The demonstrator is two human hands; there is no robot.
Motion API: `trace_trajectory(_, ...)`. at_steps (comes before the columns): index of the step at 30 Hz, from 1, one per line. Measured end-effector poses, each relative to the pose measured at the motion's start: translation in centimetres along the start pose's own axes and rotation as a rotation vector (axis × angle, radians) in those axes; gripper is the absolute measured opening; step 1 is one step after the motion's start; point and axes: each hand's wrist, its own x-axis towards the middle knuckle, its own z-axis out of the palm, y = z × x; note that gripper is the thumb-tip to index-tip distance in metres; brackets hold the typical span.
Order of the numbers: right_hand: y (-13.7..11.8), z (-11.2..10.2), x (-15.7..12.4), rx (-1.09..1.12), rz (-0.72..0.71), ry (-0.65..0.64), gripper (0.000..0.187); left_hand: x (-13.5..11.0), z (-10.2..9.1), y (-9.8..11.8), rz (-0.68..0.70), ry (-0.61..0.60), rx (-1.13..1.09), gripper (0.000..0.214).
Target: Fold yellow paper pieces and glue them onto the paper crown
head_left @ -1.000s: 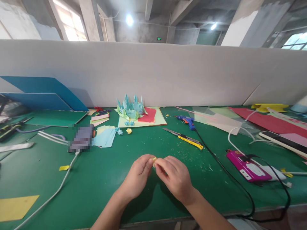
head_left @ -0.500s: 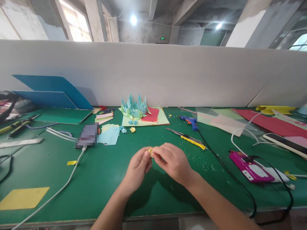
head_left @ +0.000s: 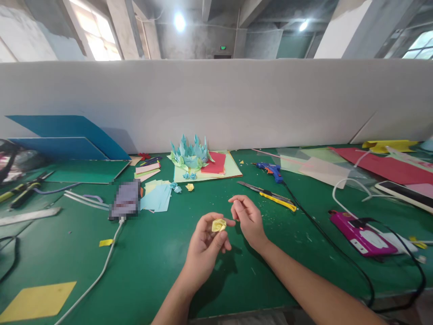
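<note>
My left hand [head_left: 204,248] holds a small folded yellow paper rose [head_left: 219,225] between thumb and fingers, its spiral face turned up. Just to the right, my right hand [head_left: 249,220] is apart from the rose, fingers loosely bent and partly spread, with nothing visible in them. Beyond the hands, another small yellow paper rose [head_left: 190,187] lies on the green table beside small blue folded paper pieces [head_left: 177,188]. Farther back, a blue and green folded paper lotus [head_left: 190,155] sits on a stack of coloured sheets [head_left: 233,169].
A yellow utility knife [head_left: 277,200] and a blue glue gun [head_left: 270,171] lie right of centre, the gun's black cord running forward. A magenta power strip [head_left: 361,237] is at the right. Left are a phone [head_left: 125,198] with white cable, blue paper sheets [head_left: 155,198] and a yellow sheet [head_left: 39,300].
My right hand has let go of the yellow paper rose and drawn away to the right. My left hand has turned, bringing the rose's face into view. The camera view has shifted slightly.
</note>
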Motion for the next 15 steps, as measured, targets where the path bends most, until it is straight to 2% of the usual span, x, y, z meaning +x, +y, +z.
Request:
trace_trajectory(4,-0.4,-0.4,-0.4,0.015,0.048,-0.015,0.022,0.2,-0.1,-0.9,-0.005,0.038,0.053,0.027)
trace_trajectory(8,-0.6,-0.3,-0.5,0.037,0.077,-0.039,0.024,0.6,-0.6,-1.8,0.093,0.111,0.165,0.019)
trace_trajectory(15,-1.2,-0.4,-0.7,0.083,0.111,-0.032,0.025,1.4,-0.1,-2.5,0.146,0.203,0.305,0.02)
